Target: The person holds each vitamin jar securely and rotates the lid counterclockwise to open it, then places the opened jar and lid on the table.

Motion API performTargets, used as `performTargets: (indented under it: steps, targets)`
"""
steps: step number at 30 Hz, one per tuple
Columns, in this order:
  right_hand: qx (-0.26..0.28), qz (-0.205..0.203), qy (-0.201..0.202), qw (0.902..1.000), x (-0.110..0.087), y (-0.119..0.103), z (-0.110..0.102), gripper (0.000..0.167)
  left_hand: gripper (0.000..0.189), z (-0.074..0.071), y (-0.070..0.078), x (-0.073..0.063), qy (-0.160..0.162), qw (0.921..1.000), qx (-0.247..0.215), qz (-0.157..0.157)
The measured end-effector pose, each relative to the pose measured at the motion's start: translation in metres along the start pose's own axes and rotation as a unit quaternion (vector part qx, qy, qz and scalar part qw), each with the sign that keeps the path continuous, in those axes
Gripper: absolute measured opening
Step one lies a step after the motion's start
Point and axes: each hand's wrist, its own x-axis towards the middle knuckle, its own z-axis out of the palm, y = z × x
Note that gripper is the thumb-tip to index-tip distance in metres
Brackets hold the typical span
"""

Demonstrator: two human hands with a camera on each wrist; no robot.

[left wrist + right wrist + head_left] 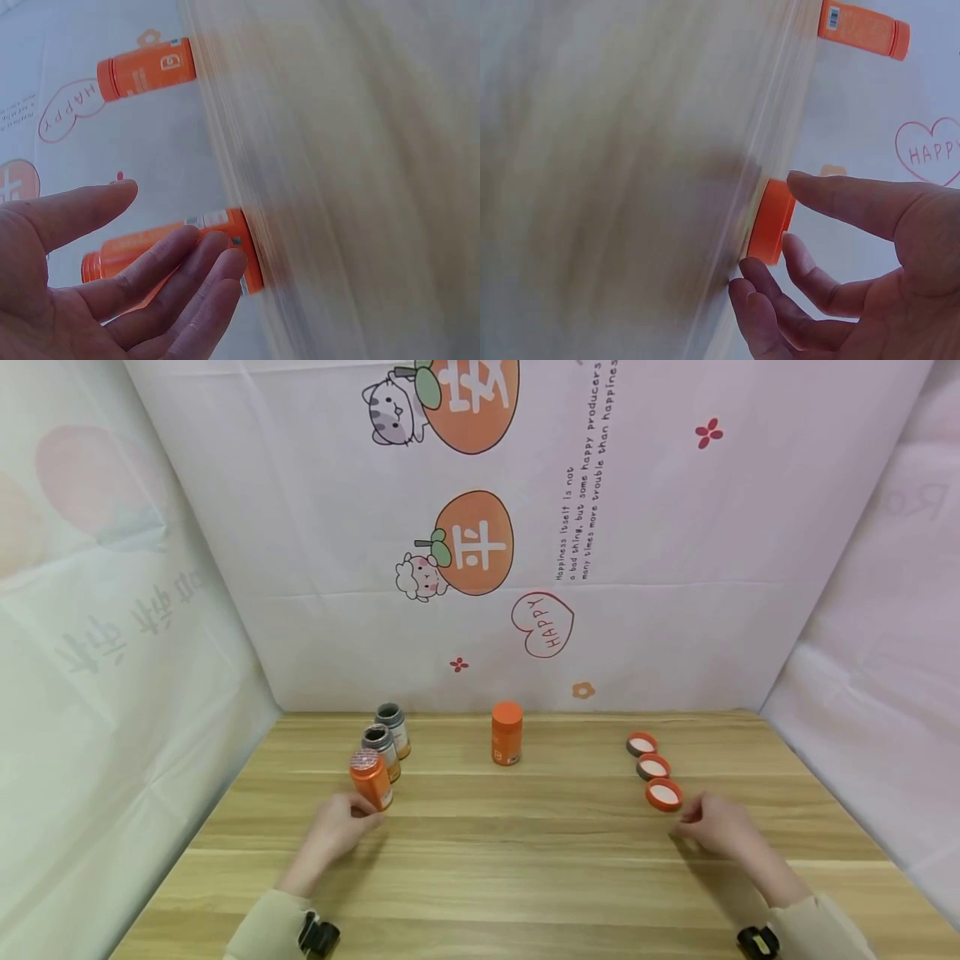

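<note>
An orange bottle [369, 783] without its cap stands at the front of a slanted row on the left, its mouth covered by a patterned seal. My left hand [345, 827] is right by its base, thumb apart from the loosely bent fingers, which overlap the bottle in the left wrist view. On the right, an orange cap [664, 795] lies with its white inside up. Close beside it is my right hand [716, 827]; in the right wrist view the thumb and fingertips spread around the cap's edge without a visible pinch.
Two grey open-mouthed bottles, a nearer one [381, 747] and a farther one [393, 727], stand behind the orange bottle. A capped orange bottle [507, 733] is at back centre. Two more upturned caps, one [653, 767] and another [642, 743], lie behind the front cap. Fabric walls enclose the wooden table [517, 877].
</note>
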Motion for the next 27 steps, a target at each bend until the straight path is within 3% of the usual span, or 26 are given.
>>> performTargets:
  steps: [12,21,27]
  targets:
    - [-0.005,-0.023,0.004,0.9997,-0.005,-0.017,0.011,0.029,0.011,0.021,0.031,-0.002,-0.02,0.9995,-0.012,0.023]
    - [0.01,-0.051,0.021,0.9984,0.001,-0.036,0.021,0.023,0.012,0.035,0.048,0.006,-0.002,0.9986,-0.016,0.05]
    - [0.012,-0.06,0.031,0.9977,0.003,-0.046,0.026,0.024,0.019,0.041,0.058,0.013,-0.011,0.9986,-0.029,0.044]
